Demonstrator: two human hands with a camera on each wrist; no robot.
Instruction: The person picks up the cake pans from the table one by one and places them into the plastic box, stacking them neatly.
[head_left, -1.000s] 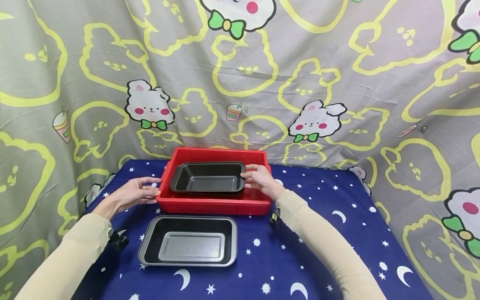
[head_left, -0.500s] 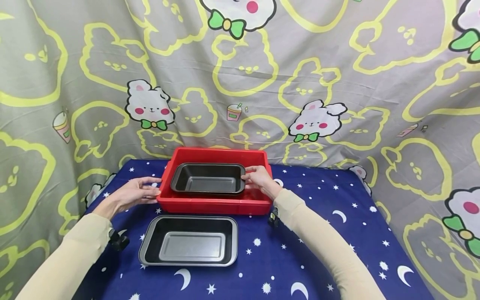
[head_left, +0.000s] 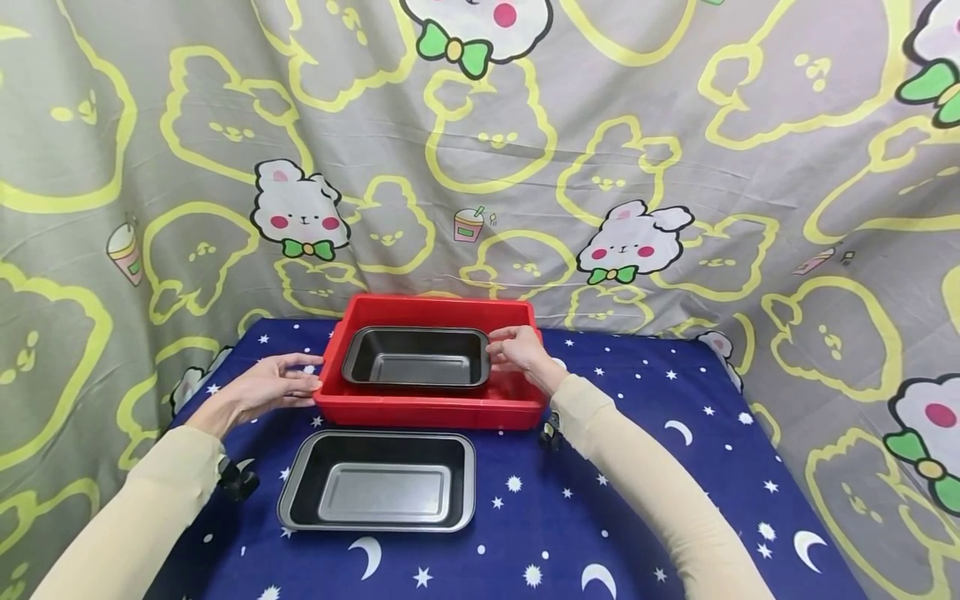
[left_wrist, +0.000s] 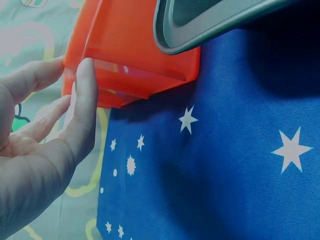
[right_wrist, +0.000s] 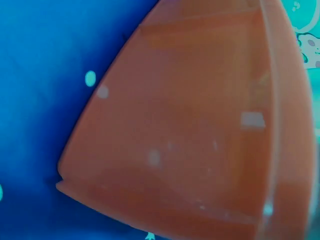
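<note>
A dark loaf pan (head_left: 420, 358) sits inside a red plastic bin (head_left: 420, 414) at the back of the table. My right hand (head_left: 521, 350) is at the pan's right end, fingertips at its rim and not curled round it. My left hand (head_left: 273, 387) touches the bin's left side with extended fingers; in the left wrist view, the left hand's fingers (left_wrist: 86, 100) lie against the bin's corner (left_wrist: 135, 45). A second loaf pan (head_left: 386, 492), grey-rimmed, stands on the cloth in front of the bin. The right wrist view shows the bin's outer wall (right_wrist: 190, 125), with the right hand out of sight.
A dark blue cloth (head_left: 637, 500) with white stars and moons covers the table. Behind it and at the sides hangs a grey curtain (head_left: 525, 108) with cartoon rabbits. The bin's back edge is close to the curtain.
The right hand's fingertips have drawn back slightly to the right, from over the inner pan's rim to its edge. The pan shifted very slightly right and down. The left hand has stayed put.
</note>
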